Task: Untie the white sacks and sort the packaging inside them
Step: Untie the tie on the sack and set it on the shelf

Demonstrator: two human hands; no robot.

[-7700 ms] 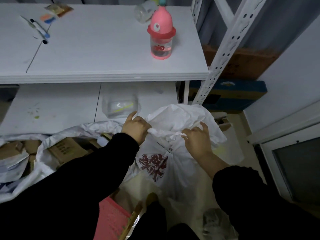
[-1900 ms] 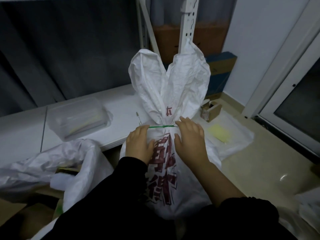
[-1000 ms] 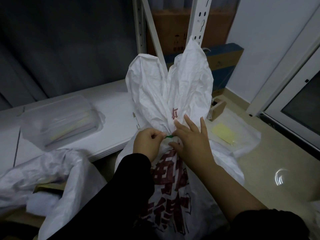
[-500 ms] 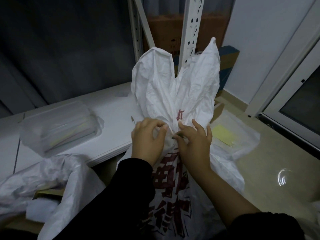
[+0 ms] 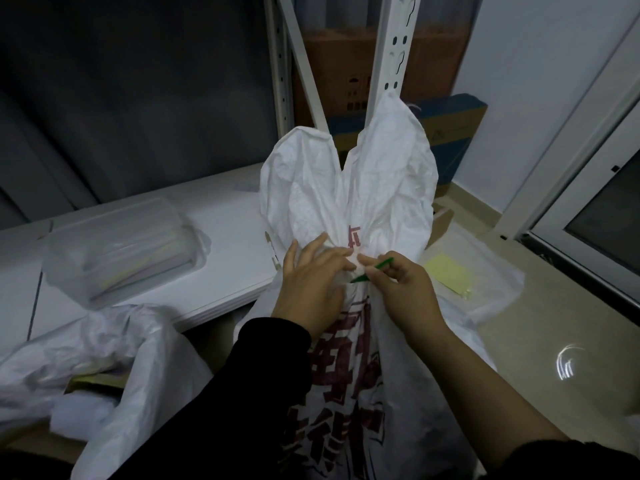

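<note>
While the opened sack lies slumped at our far left, below the clear plastic box on the white shelf board, we work on the white sack, which stands upright in front of us just beside the board's edge. Its loose top flares in two lobes above a gathered neck. We judge the cloth soft, crinkly and light in itself. How heavy the filling is we cannot tell, so the neck just under the binding looks like the safest place to hold it. Our left hand lies over that neck from the left, fingers nearly straight and spread, pressing the bunched cloth and gripping nothing. Just to its right the green tie pokes out as a thin, stiff-looking strip, probably slippery, and best taken near its free end. Our right hand does that, thumb and forefinger pinching the strip, the other fingers curled beneath and the wrist angled in from the lower right. Farther right, a yellow sheet lies flat under clear plastic.
</note>
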